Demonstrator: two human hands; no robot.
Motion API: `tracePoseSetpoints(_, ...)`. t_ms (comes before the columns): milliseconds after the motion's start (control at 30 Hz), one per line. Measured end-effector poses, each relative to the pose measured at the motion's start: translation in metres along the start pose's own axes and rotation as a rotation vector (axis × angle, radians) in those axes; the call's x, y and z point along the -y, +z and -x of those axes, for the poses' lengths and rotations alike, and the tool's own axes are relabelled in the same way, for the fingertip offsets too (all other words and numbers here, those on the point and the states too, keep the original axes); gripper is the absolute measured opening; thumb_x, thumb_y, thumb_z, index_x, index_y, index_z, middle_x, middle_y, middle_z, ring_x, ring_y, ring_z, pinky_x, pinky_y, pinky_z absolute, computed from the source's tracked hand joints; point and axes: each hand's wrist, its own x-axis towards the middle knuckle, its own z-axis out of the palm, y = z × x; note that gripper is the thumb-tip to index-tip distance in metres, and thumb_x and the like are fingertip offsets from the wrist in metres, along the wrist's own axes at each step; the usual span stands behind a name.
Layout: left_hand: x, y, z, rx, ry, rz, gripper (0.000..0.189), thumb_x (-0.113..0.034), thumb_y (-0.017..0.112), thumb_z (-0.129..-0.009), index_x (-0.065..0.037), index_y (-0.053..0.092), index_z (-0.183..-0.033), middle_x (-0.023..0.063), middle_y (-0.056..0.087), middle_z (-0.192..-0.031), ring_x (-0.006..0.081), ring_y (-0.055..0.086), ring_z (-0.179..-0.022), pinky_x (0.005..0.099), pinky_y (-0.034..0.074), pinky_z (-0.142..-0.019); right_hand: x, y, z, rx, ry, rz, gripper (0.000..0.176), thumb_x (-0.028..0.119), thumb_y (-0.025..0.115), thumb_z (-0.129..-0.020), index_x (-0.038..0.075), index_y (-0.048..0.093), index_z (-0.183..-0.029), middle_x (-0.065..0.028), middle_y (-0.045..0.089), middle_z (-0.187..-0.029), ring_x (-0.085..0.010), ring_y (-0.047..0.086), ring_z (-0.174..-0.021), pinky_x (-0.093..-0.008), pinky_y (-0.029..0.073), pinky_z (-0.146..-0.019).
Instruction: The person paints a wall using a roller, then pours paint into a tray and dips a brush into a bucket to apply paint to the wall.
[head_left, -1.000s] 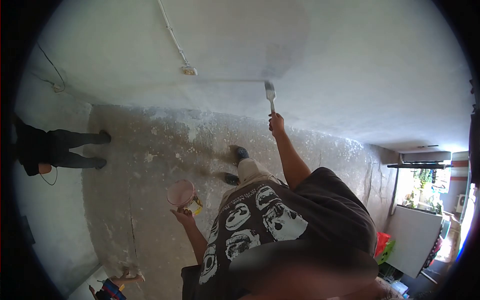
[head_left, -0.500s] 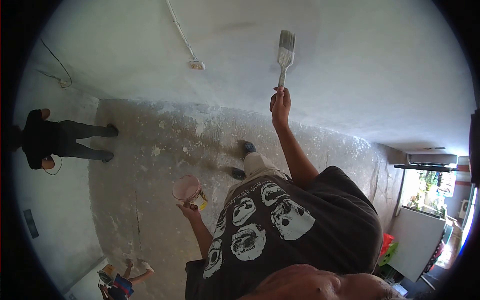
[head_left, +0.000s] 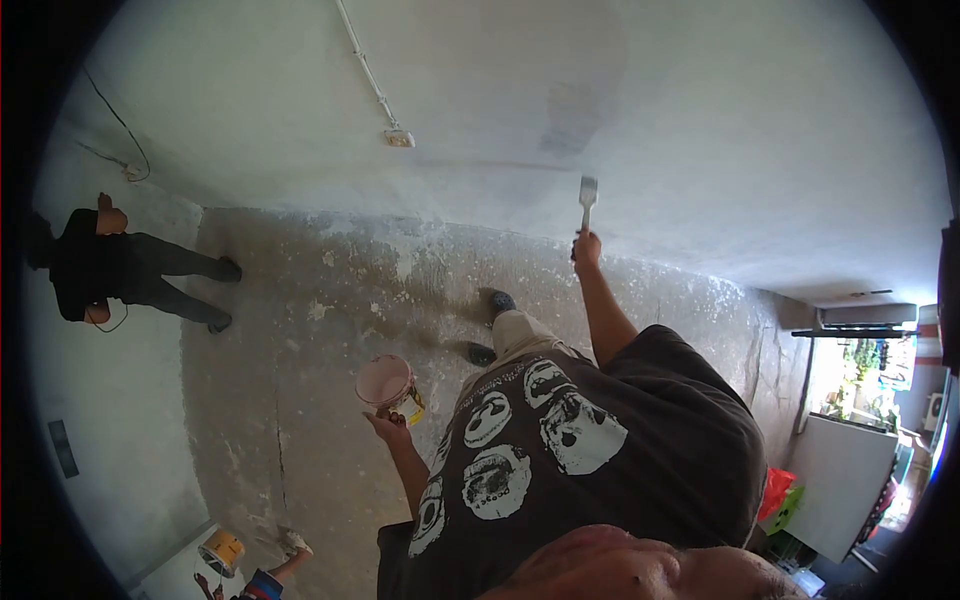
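My right hand [head_left: 586, 250] grips the handle of a paintbrush [head_left: 589, 192], arm stretched out. Its pale bristles point at the whitish wall [head_left: 720, 120] and overlap the wall's lower part in this view. A darker, wet-looking patch [head_left: 570, 115] shows on the wall above the brush. On the other side, my left hand [head_left: 388, 425] holds a small paint bucket [head_left: 385, 382] from underneath and beside its base, with its open mouth facing up. The bucket looks pinkish inside and carries a yellow label. How much paint is in it is hard to make out.
A person in black [head_left: 95, 265] stands at the left by the wall. Lower left, another person's arm [head_left: 270, 580] is near a yellow bucket [head_left: 222, 552]. A white conduit [head_left: 365, 70] runs to a wall box [head_left: 399, 139]. The floor [head_left: 320, 400] is speckled; a white cabinet [head_left: 835, 485] stands right.
My right hand has brought the brush down along the wall, exposing the dark patch. The left hand and bucket shifted slightly. The person in black raised an arm; the lower-left person's yellow bucket turned.
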Motion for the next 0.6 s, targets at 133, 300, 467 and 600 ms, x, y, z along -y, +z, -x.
tracePoseSetpoints(133, -0.001, 0.0, 0.001, -0.016, -0.015, -0.051, 0.064, -0.057, 0.03, -0.096, 0.0, 0.057, -0.088, 0.0005, 0.047, -0.063, 0.0084, 0.031, -0.048, 0.0245, 0.028, -0.044, 0.111, -0.006, 0.056, 0.189, -0.29, -0.232, 0.034, 0.033, 0.045, -0.098, 0.002, 0.056, -0.093, 0.0031, 0.04, -0.054, -0.0052, 0.034, -0.039, -0.024, 0.025, -0.034)
tracePoseSetpoints(300, -0.003, 0.005, -0.004, 0.026, -0.007, -0.028, 0.06, -0.059, 0.029, -0.095, -0.006, 0.056, -0.091, -0.0012, 0.052, -0.067, 0.0081, 0.034, -0.048, 0.0242, 0.028, -0.045, 0.174, -0.009, 0.114, 0.246, -0.462, -0.419, 0.036, 0.035, 0.043, -0.099, 0.001, 0.053, -0.097, 0.0052, 0.034, -0.053, -0.0035, 0.028, -0.038, -0.0225, 0.02, -0.034)
tracePoseSetpoints(467, -0.002, 0.004, -0.002, 0.072, -0.007, -0.016, 0.059, -0.059, 0.03, -0.095, -0.006, 0.055, -0.086, -0.0018, 0.049, -0.064, 0.0082, 0.035, -0.048, 0.0247, 0.028, -0.044, 0.13, -0.013, 0.063, 0.219, -0.356, -0.355, 0.033, 0.037, 0.044, -0.099, 0.005, 0.053, -0.096, 0.0056, 0.034, -0.053, -0.0035, 0.026, -0.038, -0.0224, 0.018, -0.034)
tracePoseSetpoints(600, 0.003, 0.003, 0.006, 0.044, 0.003, 0.008, 0.061, -0.058, 0.03, -0.096, -0.003, 0.056, -0.088, -0.0021, 0.041, -0.06, 0.0078, 0.032, -0.048, 0.0248, 0.027, -0.044, 0.051, -0.03, 0.014, 0.156, -0.143, -0.149, 0.033, 0.037, 0.046, -0.097, 0.005, 0.053, -0.095, 0.0047, 0.036, -0.052, -0.0052, 0.029, -0.037, -0.023, 0.02, -0.033)
